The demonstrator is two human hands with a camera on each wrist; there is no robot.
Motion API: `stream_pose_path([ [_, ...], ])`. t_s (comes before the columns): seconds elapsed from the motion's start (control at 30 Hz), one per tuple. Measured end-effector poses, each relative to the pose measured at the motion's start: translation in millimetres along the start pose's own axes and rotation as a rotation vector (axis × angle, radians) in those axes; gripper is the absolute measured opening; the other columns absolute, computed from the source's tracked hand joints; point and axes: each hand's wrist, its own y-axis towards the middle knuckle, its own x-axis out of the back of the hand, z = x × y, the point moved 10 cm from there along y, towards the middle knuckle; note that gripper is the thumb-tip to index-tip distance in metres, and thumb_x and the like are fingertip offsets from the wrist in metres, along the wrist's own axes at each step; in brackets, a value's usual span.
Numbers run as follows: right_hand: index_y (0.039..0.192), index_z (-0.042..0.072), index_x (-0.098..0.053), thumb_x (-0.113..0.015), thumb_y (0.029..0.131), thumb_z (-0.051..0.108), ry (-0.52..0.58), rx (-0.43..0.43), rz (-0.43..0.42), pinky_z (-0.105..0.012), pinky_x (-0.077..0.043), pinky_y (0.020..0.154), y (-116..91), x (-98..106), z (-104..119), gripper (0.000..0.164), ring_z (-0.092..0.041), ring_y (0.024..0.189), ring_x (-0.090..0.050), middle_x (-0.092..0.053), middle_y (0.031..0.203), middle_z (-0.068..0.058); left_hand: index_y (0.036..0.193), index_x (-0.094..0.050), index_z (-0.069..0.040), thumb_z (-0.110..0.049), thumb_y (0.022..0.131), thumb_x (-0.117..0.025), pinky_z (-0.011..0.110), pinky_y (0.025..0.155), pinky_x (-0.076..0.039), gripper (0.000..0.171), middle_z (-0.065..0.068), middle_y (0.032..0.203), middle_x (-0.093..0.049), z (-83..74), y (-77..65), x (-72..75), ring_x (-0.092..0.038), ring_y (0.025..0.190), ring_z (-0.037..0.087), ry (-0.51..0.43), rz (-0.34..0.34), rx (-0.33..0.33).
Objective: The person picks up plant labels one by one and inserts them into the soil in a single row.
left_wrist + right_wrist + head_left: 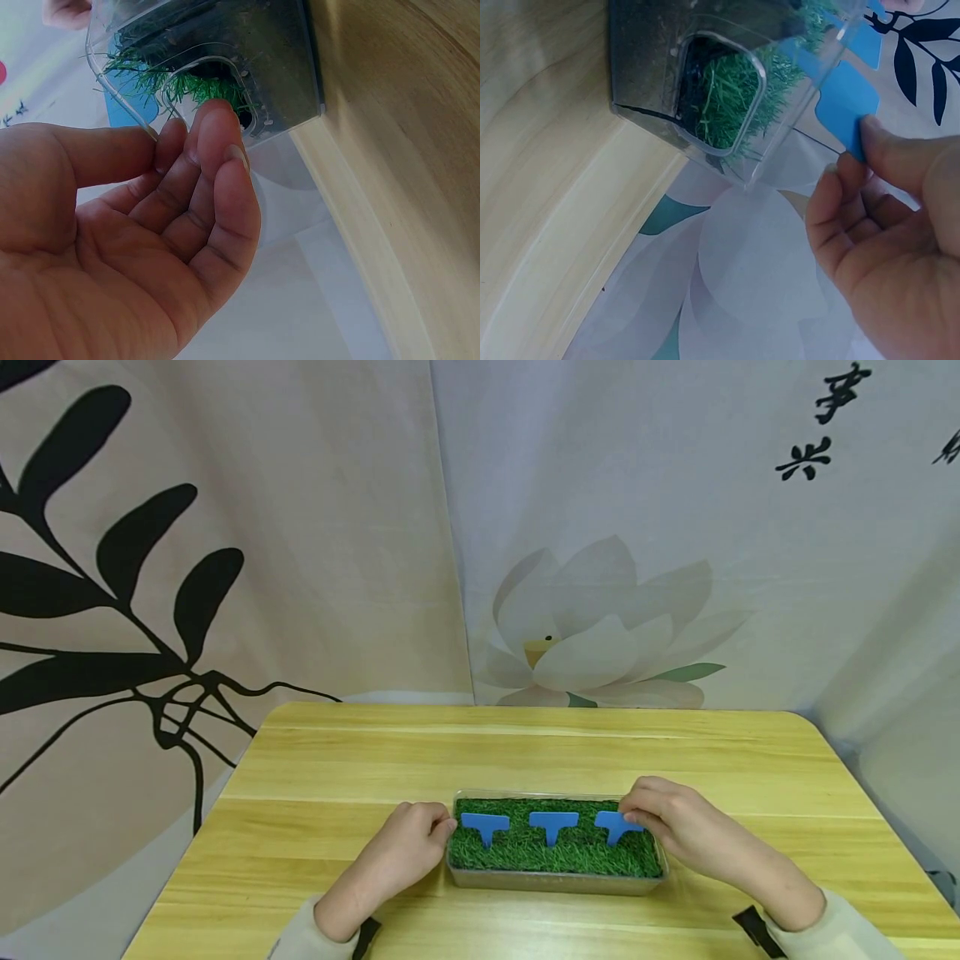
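A clear plastic box [555,883] filled with green artificial grass [525,857] sits on the table. Three blue T-shaped plant labels stand in a row in the grass: a left label [485,823], a middle label [553,823] and a right label [611,823]. At the box's left end, my left hand [408,847] pinches the rim, its fingers beside the handle cutout [244,82] in the left wrist view. My right hand [682,827] pinches the right end of the right label between thumb and fingers; that label's flat head [845,105] shows above the rim in the right wrist view.
The wooden table [337,760] has rounded back corners. Behind it hangs a pale cloth backdrop [360,568] printed with dark leaves and a white lotus [600,635]. Both forearms come in from the front edge in light sleeves.
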Motion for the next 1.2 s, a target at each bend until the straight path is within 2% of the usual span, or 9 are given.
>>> stream_pose_path([
  [0.47,0.09,0.015,-0.067,-0.073,0.073,-0.007,-0.063,0.046,-0.04,-0.015,-0.049,0.063,2.6,-0.7,8.2,0.029,-0.002,0.075,-0.053,-0.057,0.085,0.009,0.064,-0.049,-0.015,-0.013,0.096,-0.052,0.022,0.041,-0.031,0.033,-0.005,0.048,-0.035,0.1,0.2,0.5,-0.03,0.038,0.007,0.005,-0.007,-0.004],
  [0.83,0.089,0.017,-0.067,-0.073,0.073,-0.006,-0.049,0.03,-0.07,-0.015,-0.049,0.065,-0.4,-0.2,7.0,0.029,-0.001,0.077,-0.052,-0.057,0.086,0.011,0.064,-0.05,-0.014,-0.013,0.097,-0.052,0.022,0.041,-0.031,0.032,-0.006,0.048,-0.035,0.4,0.4,-0.2,-0.029,0.037,0.007,0.003,-0.004,-0.004],
  [1.2,0.089,0.018,-0.069,-0.073,0.074,-0.004,-0.031,-0.03,-0.053,-0.017,-0.05,0.065,-2.2,-0.4,0.3,0.027,0.0,0.078,-0.052,-0.057,0.087,0.014,0.064,-0.05,-0.014,-0.014,0.097,-0.052,0.022,0.041,-0.031,0.032,-0.005,0.049,-0.035,0.4,1.0,-0.5,-0.029,0.038,0.007,-0.002,0.002,-0.001],
])
